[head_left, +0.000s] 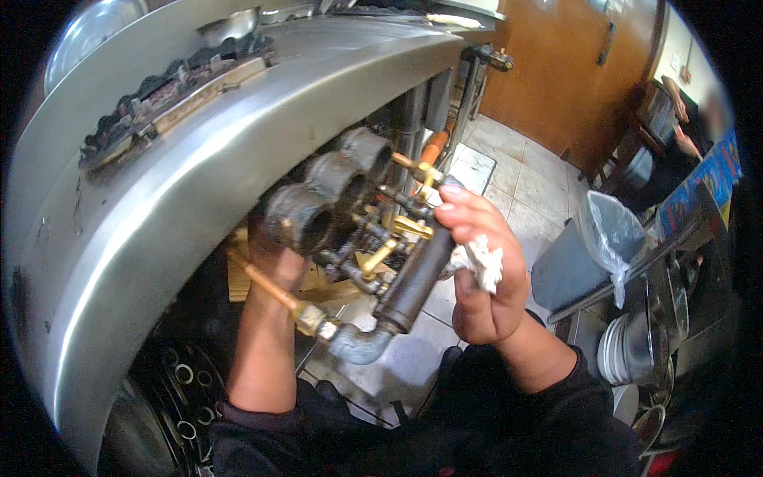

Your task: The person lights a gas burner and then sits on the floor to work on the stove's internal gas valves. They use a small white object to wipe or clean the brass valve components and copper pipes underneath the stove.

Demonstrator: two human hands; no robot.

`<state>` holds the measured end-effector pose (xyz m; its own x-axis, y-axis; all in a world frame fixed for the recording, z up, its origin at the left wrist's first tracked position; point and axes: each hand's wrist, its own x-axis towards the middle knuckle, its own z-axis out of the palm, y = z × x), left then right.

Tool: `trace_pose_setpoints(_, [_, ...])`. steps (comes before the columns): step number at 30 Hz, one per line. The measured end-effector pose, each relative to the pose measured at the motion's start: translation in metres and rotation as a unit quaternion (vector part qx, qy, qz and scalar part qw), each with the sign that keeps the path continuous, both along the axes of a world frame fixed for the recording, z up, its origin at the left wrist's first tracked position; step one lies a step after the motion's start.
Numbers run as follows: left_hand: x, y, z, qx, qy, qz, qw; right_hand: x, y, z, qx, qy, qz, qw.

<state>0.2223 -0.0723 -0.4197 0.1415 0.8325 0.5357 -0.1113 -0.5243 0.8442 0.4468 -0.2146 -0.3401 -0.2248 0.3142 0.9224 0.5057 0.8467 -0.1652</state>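
Note:
A gas manifold made of a dark pipe (425, 270) runs along the front of a steel stove, carrying several brass valves (412, 228). At its near end sit a grey elbow (362, 343) and a brass fitting with a copper tube (274, 288). Behind the valves are round, dark burner tube mouths (298, 219). My right hand (497, 270) is beside the pipe, its fingertips at the far end, with a crumpled white wad (482, 262), paper or cloth, held between fingers and thumb. My left hand (278, 258) reaches in behind the burner tubes, its fingers hidden.
The curved steel stove front (238, 119) rises over my left arm, with dark grates (175, 103) on top. A grey lined bin (584, 246) and a shelf of stacked white dishes (624, 350) stand on the right. Beyond are a wooden door (556, 71) and a seated person.

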Motion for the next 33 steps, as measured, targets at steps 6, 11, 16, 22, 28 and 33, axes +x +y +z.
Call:
trace_pose_setpoints(6, [0.002,-0.011,0.016,0.177,0.289,0.096,0.936,-0.010,0.010,-0.016,0.021,0.044,-0.017,0.999])
trace_pose_setpoints(11, [0.020,-0.033,0.049,0.211,0.190,0.076,0.956,-0.014,0.006,-0.019,0.010,0.064,-0.031,0.997])
trace_pose_setpoints(16, [0.014,-0.042,0.060,0.222,0.161,0.063,0.960,-0.018,0.003,-0.019,-0.010,0.061,-0.041,0.997])
trace_pose_setpoints(22, [0.011,-0.050,0.063,0.100,0.140,0.065,0.983,-0.023,0.002,-0.020,-0.030,0.086,-0.055,0.994])
trace_pose_setpoints(28, [-0.005,-0.031,0.032,0.085,0.330,0.270,0.901,-0.024,0.002,-0.018,-0.035,0.097,-0.046,0.994])
trace_pose_setpoints(33, [0.001,-0.014,0.014,0.144,0.256,0.284,0.913,-0.020,0.002,-0.021,-0.032,0.096,-0.050,0.994])
